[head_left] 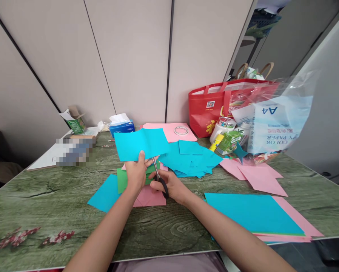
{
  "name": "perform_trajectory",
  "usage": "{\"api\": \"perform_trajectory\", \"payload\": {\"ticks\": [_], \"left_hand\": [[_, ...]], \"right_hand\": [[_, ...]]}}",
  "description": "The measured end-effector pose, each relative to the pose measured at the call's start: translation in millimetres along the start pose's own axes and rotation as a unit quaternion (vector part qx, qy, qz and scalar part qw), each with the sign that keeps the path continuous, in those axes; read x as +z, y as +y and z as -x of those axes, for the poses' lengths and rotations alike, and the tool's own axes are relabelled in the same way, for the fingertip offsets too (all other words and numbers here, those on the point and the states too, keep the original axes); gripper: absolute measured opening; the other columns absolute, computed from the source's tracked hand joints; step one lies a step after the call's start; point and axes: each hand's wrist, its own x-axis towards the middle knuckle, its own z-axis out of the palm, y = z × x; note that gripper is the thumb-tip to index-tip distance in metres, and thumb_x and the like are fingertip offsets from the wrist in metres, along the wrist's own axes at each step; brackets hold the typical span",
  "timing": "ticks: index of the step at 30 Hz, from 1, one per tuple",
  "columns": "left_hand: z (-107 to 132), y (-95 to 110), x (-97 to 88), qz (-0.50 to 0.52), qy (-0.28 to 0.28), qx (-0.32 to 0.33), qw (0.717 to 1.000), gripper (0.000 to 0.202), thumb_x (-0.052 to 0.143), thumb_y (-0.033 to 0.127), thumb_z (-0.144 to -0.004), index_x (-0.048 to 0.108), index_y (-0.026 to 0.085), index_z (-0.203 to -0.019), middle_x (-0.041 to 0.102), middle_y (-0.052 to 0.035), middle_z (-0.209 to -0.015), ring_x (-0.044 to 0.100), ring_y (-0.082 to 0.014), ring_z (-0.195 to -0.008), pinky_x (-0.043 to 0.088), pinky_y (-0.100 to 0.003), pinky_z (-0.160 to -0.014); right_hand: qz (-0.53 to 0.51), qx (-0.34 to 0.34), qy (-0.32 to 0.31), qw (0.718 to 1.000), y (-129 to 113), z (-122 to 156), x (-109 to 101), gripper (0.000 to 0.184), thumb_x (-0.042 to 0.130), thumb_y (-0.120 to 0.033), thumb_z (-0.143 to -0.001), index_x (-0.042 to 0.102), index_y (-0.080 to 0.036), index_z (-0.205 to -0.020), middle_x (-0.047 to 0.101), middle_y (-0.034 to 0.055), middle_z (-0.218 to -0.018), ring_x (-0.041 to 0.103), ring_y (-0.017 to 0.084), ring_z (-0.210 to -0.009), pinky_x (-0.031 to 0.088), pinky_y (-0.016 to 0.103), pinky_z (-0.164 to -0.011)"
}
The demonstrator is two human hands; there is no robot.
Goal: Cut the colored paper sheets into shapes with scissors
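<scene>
My left hand [136, 174] pinches the lower edge of a cyan paper sheet [139, 143] and holds it up above the table. My right hand [169, 186] grips black-handled scissors [159, 178], fingers through the loops, with the blades pointing up at the sheet's bottom edge. Below the hands lie a green sheet [122, 180], a pink sheet [149, 198] and another cyan sheet [105, 193].
A pile of cut cyan squares [190, 158] lies just right of the hands. Cyan and pink sheets [254, 213] are stacked at the near right edge. A red bag [211, 109], a plastic bag of A4 colour paper [274, 121], a tissue box [122, 127] and a tape ring [181, 130] stand at the back.
</scene>
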Motion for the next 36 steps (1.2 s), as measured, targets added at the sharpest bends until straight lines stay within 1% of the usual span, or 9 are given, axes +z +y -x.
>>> {"api": "perform_trajectory", "payload": {"ticks": [4, 6, 9, 12, 19, 25, 30, 33, 36], "left_hand": [[3, -5, -0.4, -0.066, -0.003, -0.021, 0.998, 0.024, 0.065, 0.036, -0.065, 0.046, 0.021, -0.066, 0.055, 0.0017, -0.053, 0.066, -0.027, -0.059, 0.051, -0.033, -0.05], [6, -5, 0.7, -0.091, -0.001, -0.012, 0.996, 0.021, 0.064, 0.035, -0.066, 0.049, 0.021, -0.068, 0.059, -0.0001, -0.059, 0.066, -0.0258, -0.058, 0.051, -0.033, -0.05], [11, 0, 4.8, -0.101, 0.001, -0.022, 0.995, 0.017, 0.064, 0.031, -0.067, 0.053, 0.021, -0.075, 0.064, -0.0012, -0.065, 0.065, -0.0236, -0.057, 0.05, -0.031, -0.048], [16, 7, 9.5, -0.103, 0.014, -0.042, 0.994, 0.015, 0.064, 0.028, -0.067, 0.054, 0.02, -0.075, 0.063, -0.0003, -0.059, 0.064, -0.0222, -0.053, 0.048, -0.029, -0.045], [19, 15, 15.7, -0.117, 0.049, -0.038, 0.991, 0.008, 0.062, 0.02, -0.067, 0.054, 0.02, -0.07, 0.063, 0.0, -0.055, 0.064, -0.0224, -0.058, 0.05, -0.03, -0.055], [21, 18, 17.9, -0.136, 0.054, -0.062, 0.987, 0.011, 0.062, 0.021, -0.067, 0.052, 0.02, -0.063, 0.06, 0.0004, -0.049, 0.063, -0.0228, -0.056, 0.05, -0.031, -0.056], [20, 13, 14.6, -0.135, 0.039, -0.033, 0.99, 0.014, 0.064, 0.026, -0.066, 0.052, 0.02, -0.065, 0.059, 0.0009, -0.048, 0.061, -0.02, -0.047, 0.048, -0.028, -0.046], [19, 9, 12.8, -0.171, 0.034, 0.001, 0.985, 0.018, 0.062, 0.031, -0.068, 0.049, 0.019, -0.062, 0.058, 0.0003, -0.046, 0.058, -0.0186, -0.041, 0.046, -0.027, -0.04], [18, 6, 11.7, -0.213, 0.037, 0.014, 0.976, 0.02, 0.057, 0.036, -0.071, 0.05, 0.018, -0.064, 0.057, -0.0002, -0.046, 0.058, -0.0193, -0.04, 0.046, -0.028, -0.038]], "right_hand": [[0.016, -0.025, 0.008, 1.0, -2, 0, -1, 0.037, 0.071, -0.046, -0.058, 0.059, -0.018, -0.078, 0.046, -0.0038, -0.059, 0.039, 0.009, -0.052, 0.032, 0.021, -0.045], [0.021, -0.032, 0.015, 0.999, -4, 0, -1, 0.037, 0.07, -0.048, -0.059, 0.06, -0.018, -0.079, 0.045, -0.0037, -0.058, 0.038, 0.009, -0.052, 0.031, 0.021, -0.045], [0.035, -0.043, 0.02, 0.998, -6, 0, -1, 0.038, 0.069, -0.049, -0.06, 0.062, -0.018, -0.079, 0.047, -0.003, -0.06, 0.038, 0.01, -0.054, 0.032, 0.022, -0.048], [0.047, -0.059, 0.028, 0.997, -6, -1, -2, 0.036, 0.069, -0.049, -0.06, 0.063, -0.019, -0.08, 0.051, -0.0024, -0.062, 0.043, 0.012, -0.058, 0.036, 0.023, -0.053], [0.019, -0.067, 0.035, 0.997, -6, -2, -1, 0.036, 0.07, -0.045, -0.06, 0.063, -0.02, -0.084, 0.055, -0.0025, -0.062, 0.051, 0.016, -0.068, 0.041, 0.028, -0.066], [0.021, -0.071, 0.036, 0.997, -7, -2, 0, 0.034, 0.071, -0.044, -0.059, 0.063, -0.02, -0.083, 0.055, -0.0026, -0.062, 0.051, 0.016, -0.069, 0.041, 0.028, -0.067], [0.033, -0.071, 0.032, 0.996, -6, -3, -1, 0.035, 0.07, -0.044, -0.061, 0.062, -0.02, -0.085, 0.056, -0.0019, -0.066, 0.05, 0.016, -0.071, 0.04, 0.028, -0.069], [0.041, -0.07, 0.029, 0.996, -5, -3, -2, 0.037, 0.07, -0.044, -0.061, 0.062, -0.018, -0.086, 0.058, -0.0005, -0.072, 0.05, 0.016, -0.075, 0.039, 0.029, -0.072], [0.048, -0.069, 0.029, 0.996, -4, -3, -3, 0.038, 0.07, -0.044, -0.062, 0.061, -0.018, -0.088, 0.058, 0.0002, -0.075, 0.049, 0.017, -0.077, 0.038, 0.03, -0.074]]}}
